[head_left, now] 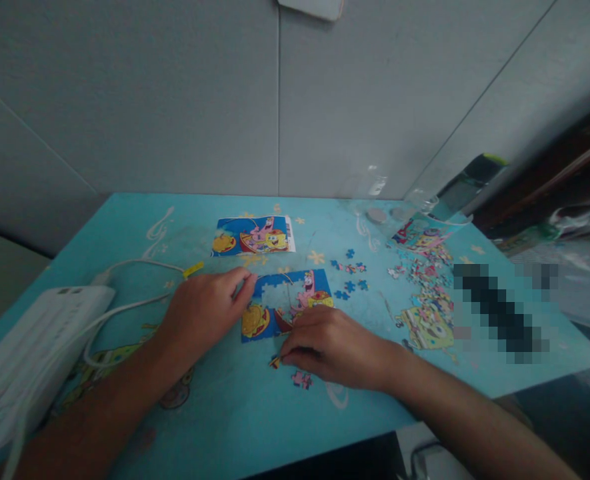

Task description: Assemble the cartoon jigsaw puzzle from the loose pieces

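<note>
A partly assembled jigsaw puzzle (319, 283) lies on the table, with a gap in its upper left middle where the tabletop shows. My right hand (329, 343) is over its lower right part, thumb and fingers pinched on a small puzzle piece (275, 362) just below the bottom edge. My left hand (209, 300) rests at the puzzle's left edge, its fingers curled and thumb near the index finger. Whether it holds anything is hidden. Behind the puzzle lies a reference picture (255, 237) with the same cartoon scene. Joined pink pieces (301, 379) lie below my right hand.
Several loose blue pieces (349, 267) lie right of the puzzle. A piece pile (429, 273) spreads beside a printed container (425, 230) at the right. Clear plastic vessels (372, 190) stand near the wall. At left is a white device (39, 353) with cables (139, 261).
</note>
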{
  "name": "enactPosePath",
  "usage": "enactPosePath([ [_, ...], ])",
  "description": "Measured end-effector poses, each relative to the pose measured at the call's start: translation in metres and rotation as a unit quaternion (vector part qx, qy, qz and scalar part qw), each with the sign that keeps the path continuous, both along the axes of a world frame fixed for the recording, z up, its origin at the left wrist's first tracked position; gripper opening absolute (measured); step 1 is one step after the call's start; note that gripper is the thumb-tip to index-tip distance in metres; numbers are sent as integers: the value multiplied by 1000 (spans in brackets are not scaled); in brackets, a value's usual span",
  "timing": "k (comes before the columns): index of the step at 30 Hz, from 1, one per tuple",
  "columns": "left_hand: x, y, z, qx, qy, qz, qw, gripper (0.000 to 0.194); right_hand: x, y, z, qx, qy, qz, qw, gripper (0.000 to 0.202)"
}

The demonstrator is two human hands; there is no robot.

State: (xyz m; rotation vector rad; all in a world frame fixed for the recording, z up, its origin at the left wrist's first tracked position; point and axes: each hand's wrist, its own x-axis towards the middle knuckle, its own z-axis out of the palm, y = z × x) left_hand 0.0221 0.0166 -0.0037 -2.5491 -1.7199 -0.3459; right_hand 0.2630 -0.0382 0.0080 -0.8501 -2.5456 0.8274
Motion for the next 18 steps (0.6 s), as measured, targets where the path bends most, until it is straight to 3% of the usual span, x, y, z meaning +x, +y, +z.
enactPosePath([
  [3,0,0,0,-3,3,0,1000,38,6,6,4,8,8,-31,999,15],
  [6,-1,0,0,0,7,2,1000,38,20,18,11,34,0,-154,987,16],
  [9,0,0,0,5,5,2,1000,36,44,35,15,89,-58,-341,934,15],
  [12,0,-1,1,12,2,-2,1000,36,74,50,14,115,-123,-449,877,17],
  [15,0,-2,1,17,2,-5,1000,37,100,61,8,108,-166,-490,849,19],
  [18,-1,-2,1,22,5,-3,1000,37,116,66,2,87,-183,-491,848,19],
])
